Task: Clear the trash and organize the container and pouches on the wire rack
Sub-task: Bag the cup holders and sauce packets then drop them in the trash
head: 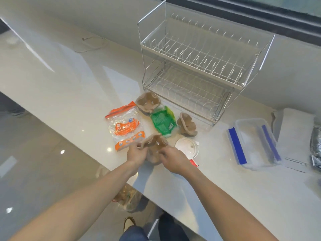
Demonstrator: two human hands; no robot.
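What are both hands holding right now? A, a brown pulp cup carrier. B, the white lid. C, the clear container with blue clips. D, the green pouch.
A: the left hand and right hand grip a brown pulp cup carrier at the counter's near edge.

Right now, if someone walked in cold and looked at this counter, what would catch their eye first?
Probably the two hands, left hand and right hand, gripping a brown pulp cup tray at the counter's near edge. Next, the bright orange pouch and green pouch lying flat just beyond. Behind them stands the two-tier wire rack, both shelves bare, with a clear blue-clipped container to its right.
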